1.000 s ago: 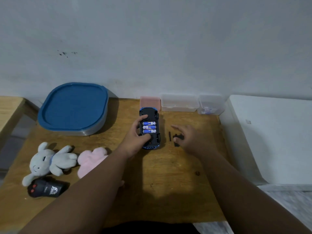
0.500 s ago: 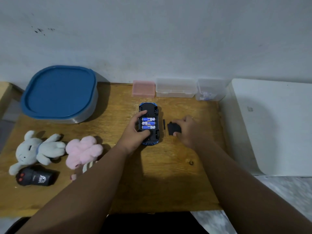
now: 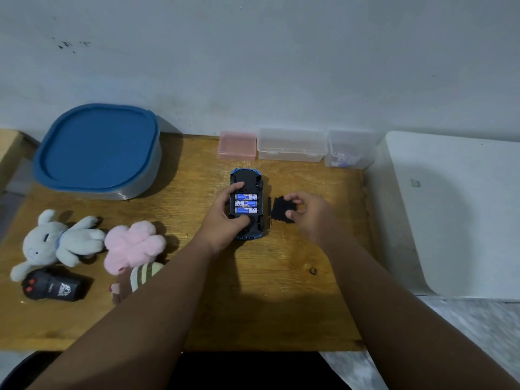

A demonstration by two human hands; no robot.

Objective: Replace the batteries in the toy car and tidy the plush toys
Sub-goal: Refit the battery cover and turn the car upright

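Note:
A blue toy car [image 3: 246, 175] lies upside down on the wooden table [image 3: 253, 305], its open compartment showing three blue batteries [image 3: 246, 204]. My left hand [image 3: 225, 220] grips the car from its left side, thumb and fingers on the underside. My right hand [image 3: 309, 213] holds the black battery cover [image 3: 280, 209] just right of the car, lifted slightly. A thin black screwdriver [image 3: 269, 204] lies between car and cover. A grey plush rabbit [image 3: 56, 243], a pink plush [image 3: 132, 246] and a striped plush [image 3: 145, 274] lie at the left.
A black remote control [image 3: 52, 285] sits at the front left. A blue-lidded container [image 3: 98, 150] stands at the back left. Pink [image 3: 237, 144] and two clear small boxes [image 3: 292, 144] line the wall. A white surface [image 3: 450, 206] adjoins the table's right edge.
My right hand has picked the black battery cover off the table and brought it beside the car. My left hand kept its hold on the car. The camera view shifted.

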